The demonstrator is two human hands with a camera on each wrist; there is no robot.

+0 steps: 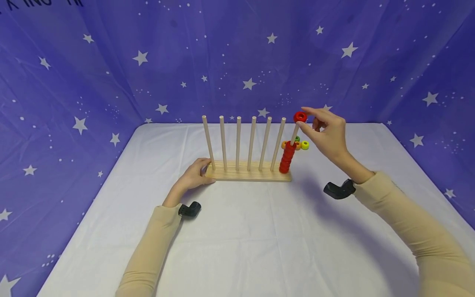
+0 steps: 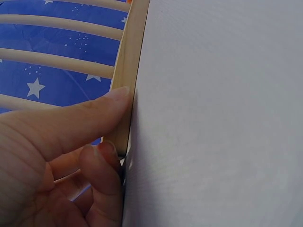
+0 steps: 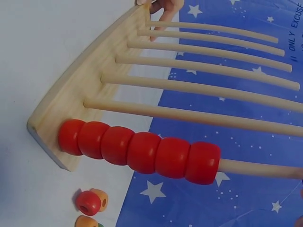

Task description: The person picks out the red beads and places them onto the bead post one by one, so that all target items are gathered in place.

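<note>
My right hand (image 1: 328,132) pinches a red bead (image 1: 296,119) between thumb and fingers at the top of the rightmost peg. Whether the peg's tip is inside its hole, I cannot tell. Lower on that peg, several red beads (image 1: 287,158) are stacked down to the wooden base (image 1: 245,176); the right wrist view shows this red stack (image 3: 128,146) close up. At the base's left end, my left hand (image 1: 193,174) grips the wood, its thumb (image 2: 94,113) along the front edge. The other upright pegs (image 1: 238,144) carry no beads.
Behind the red stack lie loose beads on the white cloth: a yellow bead (image 1: 305,145), a green bead (image 1: 297,138) and orange ones. The right wrist view also has a loose red bead (image 3: 88,202). A blue starry curtain (image 1: 222,62) rises behind the table.
</note>
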